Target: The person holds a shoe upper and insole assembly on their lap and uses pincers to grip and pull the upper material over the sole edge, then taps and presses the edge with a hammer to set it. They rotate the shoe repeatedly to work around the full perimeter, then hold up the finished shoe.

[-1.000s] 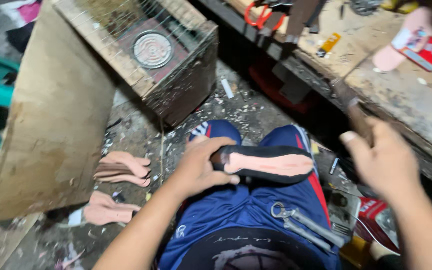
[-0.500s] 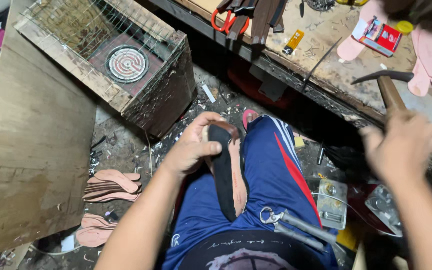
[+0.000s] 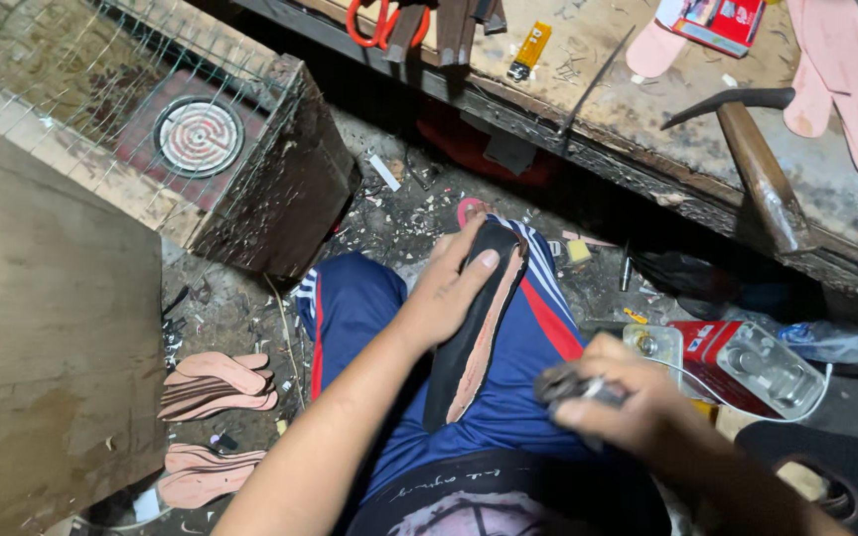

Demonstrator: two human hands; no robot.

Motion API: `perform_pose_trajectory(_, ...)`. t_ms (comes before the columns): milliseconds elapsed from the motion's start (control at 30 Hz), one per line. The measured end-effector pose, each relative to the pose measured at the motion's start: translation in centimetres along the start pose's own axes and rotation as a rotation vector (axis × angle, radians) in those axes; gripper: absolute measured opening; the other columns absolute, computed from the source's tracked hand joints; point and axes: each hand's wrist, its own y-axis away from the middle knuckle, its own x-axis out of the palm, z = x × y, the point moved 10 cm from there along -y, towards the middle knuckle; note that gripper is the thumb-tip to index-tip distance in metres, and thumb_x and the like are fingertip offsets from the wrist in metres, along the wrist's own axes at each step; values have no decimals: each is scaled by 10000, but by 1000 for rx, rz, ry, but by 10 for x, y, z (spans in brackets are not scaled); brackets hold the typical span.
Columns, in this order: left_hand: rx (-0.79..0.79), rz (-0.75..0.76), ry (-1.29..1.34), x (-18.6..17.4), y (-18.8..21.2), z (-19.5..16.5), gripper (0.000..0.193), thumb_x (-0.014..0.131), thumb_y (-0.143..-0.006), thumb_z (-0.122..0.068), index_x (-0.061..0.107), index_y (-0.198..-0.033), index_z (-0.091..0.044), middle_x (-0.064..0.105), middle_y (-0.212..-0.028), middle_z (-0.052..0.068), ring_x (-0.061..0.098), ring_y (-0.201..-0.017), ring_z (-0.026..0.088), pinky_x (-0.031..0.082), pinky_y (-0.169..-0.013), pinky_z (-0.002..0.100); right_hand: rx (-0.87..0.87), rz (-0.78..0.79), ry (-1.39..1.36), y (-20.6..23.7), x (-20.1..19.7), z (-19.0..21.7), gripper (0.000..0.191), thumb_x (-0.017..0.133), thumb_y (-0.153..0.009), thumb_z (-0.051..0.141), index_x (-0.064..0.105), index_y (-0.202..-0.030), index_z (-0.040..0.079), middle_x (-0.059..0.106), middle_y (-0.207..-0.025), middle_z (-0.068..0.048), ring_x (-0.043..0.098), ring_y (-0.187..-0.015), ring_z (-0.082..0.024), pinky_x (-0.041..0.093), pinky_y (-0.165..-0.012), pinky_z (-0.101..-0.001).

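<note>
I've got the left hand (image 3: 449, 288) clamped on the shoe sole (image 3: 474, 328), a black piece w/ a pinkish insole layer, lying lengthwise along my right thigh. Thumb sits on top near the toe end, the other fingers (image 3: 464, 243) curl over the far edge; closed grip, firm. The right hand (image 3: 628, 402) is down by my hip, fingers wrapped shut round a small dark tool (image 3: 568, 382). It's blurred, so I can't tell what kind, poss. pliers or a short knife.

Step in hand, as I judge it: working the edge where the pink layer meets the black. To do it well I'd keep the sole pinned flat on the leg, thumb just behind the spot being worked, never ahead of the tool tip. Bring the tool in from the heel side, below my left fingers, and work away from them. Small bites, re-grip often, as the sole flexes easily.

Beyond my left fingertips: littered floor, then the desk (image 3: 647, 109) w/ the hammer (image 3: 757, 164) leaning on its edge, head up, well apart from both hands. Right of my right fingers: a clear plastic tray (image 3: 762, 367) on a red box, near. Left of my left arm, on the floor: stacks of pink insoles (image 3: 215, 387) beside a wooden box topped w/ wire mesh (image 3: 191, 139).
</note>
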Motion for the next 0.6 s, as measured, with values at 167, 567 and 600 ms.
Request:
perform_pose_trajectory(167, -61, 15, -302, 12, 3, -24, 577, 560, -993, -300, 470, -1527, -100, 491, -1431, 273, 507, -1302, 439, 395, -1113, 450, -6, 35, -277, -33, -47, -4, 393, 733, -867, 188, 644, -1193, -13, 704, -1143, -121, 639, -841, -180, 529, -734, -343)
perform_pose_trajectory(567, -163, 34, -541, 24, -8, -36, 626, 535, -960, -297, 399, -1540, -106, 411, -1454, 320, 483, -1233, 488, 359, -1076, 557, -136, 52, 836, -99, -31, 39, 520, 649, -901, 422, 596, -1361, 185, 679, -1253, -128, 612, -1218, -330, 464, -1038, -436)
perform_pose_trajectory(600, -152, 25, -553, 24, -7, -39, 625, 547, -954, -296, 409, -1533, -105, 411, -1452, 322, 477, -1241, 489, 357, -1072, 561, -103, 71, 861, -103, -32, 37, 510, 651, -905, 437, 612, -1360, 208, 694, -1232, -115, 621, -1210, -319, 469, -1038, -436)
